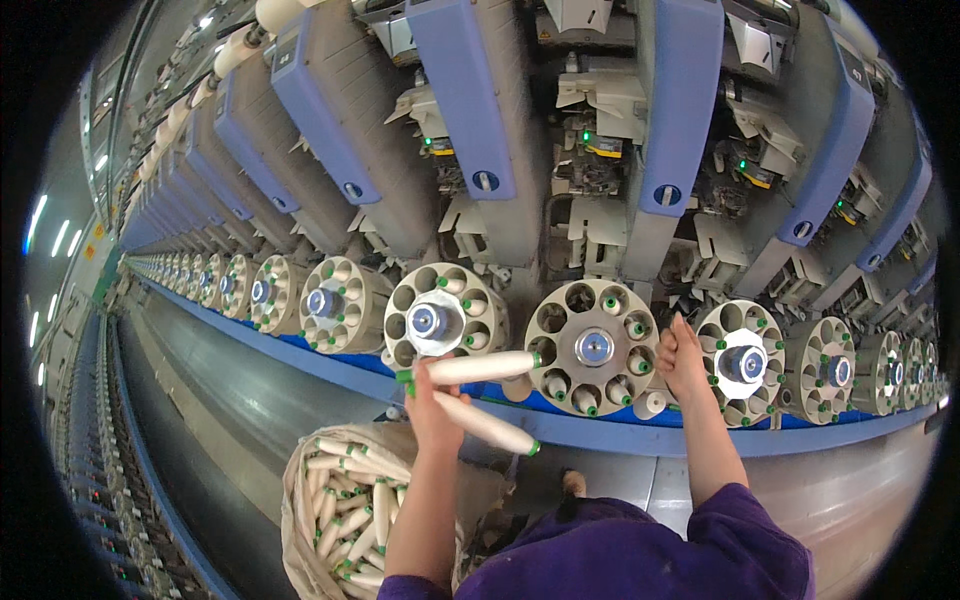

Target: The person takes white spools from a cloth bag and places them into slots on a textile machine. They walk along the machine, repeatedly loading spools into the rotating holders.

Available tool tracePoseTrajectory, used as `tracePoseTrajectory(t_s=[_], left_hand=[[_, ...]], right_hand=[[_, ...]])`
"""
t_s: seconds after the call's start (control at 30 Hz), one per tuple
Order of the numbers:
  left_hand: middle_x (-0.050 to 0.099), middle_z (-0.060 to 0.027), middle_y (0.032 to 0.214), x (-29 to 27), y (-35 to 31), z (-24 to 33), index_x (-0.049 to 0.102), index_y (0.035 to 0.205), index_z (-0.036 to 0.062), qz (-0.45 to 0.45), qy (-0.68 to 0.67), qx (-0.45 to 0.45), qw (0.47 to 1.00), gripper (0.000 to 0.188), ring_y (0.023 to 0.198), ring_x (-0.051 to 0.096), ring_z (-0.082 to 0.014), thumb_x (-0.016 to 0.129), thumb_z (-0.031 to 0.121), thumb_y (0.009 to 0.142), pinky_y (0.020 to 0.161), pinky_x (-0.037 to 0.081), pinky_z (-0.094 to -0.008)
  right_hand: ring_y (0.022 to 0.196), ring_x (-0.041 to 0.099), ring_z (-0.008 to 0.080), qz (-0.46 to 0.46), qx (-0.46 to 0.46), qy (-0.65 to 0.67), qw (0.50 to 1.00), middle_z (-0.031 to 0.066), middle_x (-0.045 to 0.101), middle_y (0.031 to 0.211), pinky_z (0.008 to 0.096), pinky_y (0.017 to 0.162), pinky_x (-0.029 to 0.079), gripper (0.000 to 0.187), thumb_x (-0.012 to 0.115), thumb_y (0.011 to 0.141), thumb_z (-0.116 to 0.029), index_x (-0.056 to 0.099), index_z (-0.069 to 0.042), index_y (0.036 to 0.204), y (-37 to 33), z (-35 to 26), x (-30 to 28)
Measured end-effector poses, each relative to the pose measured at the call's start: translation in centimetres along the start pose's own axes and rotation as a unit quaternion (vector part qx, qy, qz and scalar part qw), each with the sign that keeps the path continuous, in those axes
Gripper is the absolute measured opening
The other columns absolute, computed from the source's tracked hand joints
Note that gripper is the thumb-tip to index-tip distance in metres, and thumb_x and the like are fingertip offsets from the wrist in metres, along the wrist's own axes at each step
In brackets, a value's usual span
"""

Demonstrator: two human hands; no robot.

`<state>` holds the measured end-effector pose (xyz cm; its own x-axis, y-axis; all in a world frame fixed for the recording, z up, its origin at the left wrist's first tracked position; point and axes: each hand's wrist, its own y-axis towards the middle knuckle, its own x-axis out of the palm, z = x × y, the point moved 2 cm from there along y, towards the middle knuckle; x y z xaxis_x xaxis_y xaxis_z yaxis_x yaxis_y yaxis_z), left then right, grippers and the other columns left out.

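Note:
Two white yarn bobbins with green tips are in my left hand (432, 405), its fingers closed round their left ends. The upper bobbin (485, 367) lies almost level, its right tip in front of the edge of a round bobbin magazine (563, 350). The lower bobbin (490, 425) slants down to the right. My right hand (683, 358) is raised between that magazine and the one to its right (720, 368), with thumb and fingers pinched together. Whatever it pinches, perhaps a thread, is too fine to make out. Bobbins fill several pockets of the middle magazine.
A cloth sack (298, 480) full of bobbins stands below my left forearm. A blue rail (560, 425) runs along under the row of magazines. Winding units with blue panels (465, 100) rise behind them. Another machine row (140, 470) lies at the far left.

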<state>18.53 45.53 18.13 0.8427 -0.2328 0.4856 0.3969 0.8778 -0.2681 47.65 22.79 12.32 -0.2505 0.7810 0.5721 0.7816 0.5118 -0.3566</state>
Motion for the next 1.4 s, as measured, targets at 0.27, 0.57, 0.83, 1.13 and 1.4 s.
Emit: tracePoseTrajectory(t_s=[0.27, 0.57, 0.83, 1.13, 1.4], left_hand=[[0.053, -0.0073, 0.125, 7.4, 5.6, -4.7, 0.043, 0.131, 0.0157, -0.098, 0.088, -0.017, 0.991, 0.039, 0.065, 0.056, -0.0144, 0.056, 0.023, 0.095, 0.049, 0.048, -0.0326], [0.061, -0.0039, 0.084, 4.3, 5.5, 0.9, 0.05, 0.119, 0.018, -0.02, -0.134, -0.04, 0.99, 0.029, 0.057, 0.048, -0.0129, 0.055, 0.033, 0.095, 0.05, 0.039, -0.029], [0.058, -0.0013, 0.078, 0.6, 5.8, -1.8, 0.055, 0.109, 0.0136, 0.077, -0.178, -0.039, 0.98, 0.024, 0.064, 0.051, -0.0138, 0.049, 0.034, 0.098, 0.059, 0.047, -0.0313], [0.065, -0.0068, 0.092, 6.3, 7.9, -11.3, 0.059, 0.11, 0.0042, -0.146, 0.284, 0.084, 0.944, 0.024, 0.085, 0.059, -0.0172, 0.063, 0.018, 0.091, 0.078, 0.047, -0.0328], [0.068, -0.0095, 0.074, 7.8, 8.7, -13.1, 0.056, 0.116, 0.0091, -0.237, 0.525, 0.261, 0.775, 0.037, 0.064, 0.066, -0.0252, 0.07, 0.018, 0.083, 0.059, 0.052, -0.0353]], right_hand=[[0.085, 0.061, 0.0103, -0.273, 0.091, -0.5, 0.817, 0.0043, 0.07, 0.092, 0.0257, 0.078, 0.047, 0.034, 0.057, 0.095, -0.034, 0.062, -0.005, 0.111, -5.4, 1.8, 2.2], [0.064, 0.05, 0.0087, -0.338, 0.245, -0.31, 0.854, -0.0006, 0.057, 0.073, 0.0239, 0.056, 0.041, 0.04, 0.049, 0.097, -0.045, 0.059, -0.007, 0.099, -6.9, 9.1, 9.0], [0.077, 0.066, 0.0206, -0.09, 0.149, 0.031, 0.984, 0.0024, 0.065, 0.078, 0.0396, 0.081, 0.052, 0.034, 0.037, 0.102, -0.036, 0.053, -0.011, 0.085, -1.7, 6.0, 4.4], [0.101, 0.063, 0.026, -0.167, -0.296, -0.529, 0.777, 0.0136, 0.065, 0.105, 0.0352, 0.086, 0.049, 0.019, 0.067, 0.087, -0.022, 0.058, -0.006, 0.093, 1.8, 2.0, 4.9], [0.095, 0.063, 0.0204, -0.157, -0.24, -0.567, 0.772, 0.0137, 0.061, 0.116, 0.0304, 0.08, 0.051, 0.018, 0.069, 0.084, -0.013, 0.064, -0.002, 0.097, 2.1, 0.8, 6.0]])
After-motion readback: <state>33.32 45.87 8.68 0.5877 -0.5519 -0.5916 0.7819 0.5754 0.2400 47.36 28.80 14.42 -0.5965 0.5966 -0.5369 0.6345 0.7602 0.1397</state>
